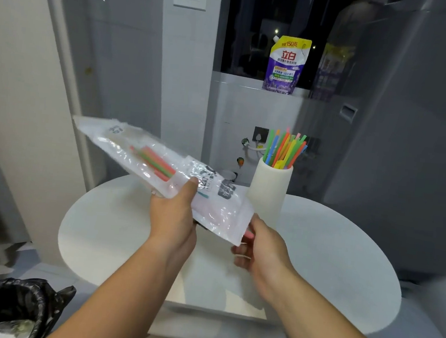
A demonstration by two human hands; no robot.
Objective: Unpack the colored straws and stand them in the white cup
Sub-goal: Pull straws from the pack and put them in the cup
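**Most straws in the cup, a few left in the packet**

Head view. Item: white cup [268, 190], upright on the round bench [344, 264], already filled with a fan of coloured straws [284, 149]. Item: plastic packet [161, 168], held above the bench, long axis running from upper left down to lower right; I count a few red and green straws [154, 161] inside, lying along it. My left hand [174, 218] grips the packet mid-length; my right hand [260, 248] pinches a pink straw end at its lower corner. Remaining, I judge: those last straws.
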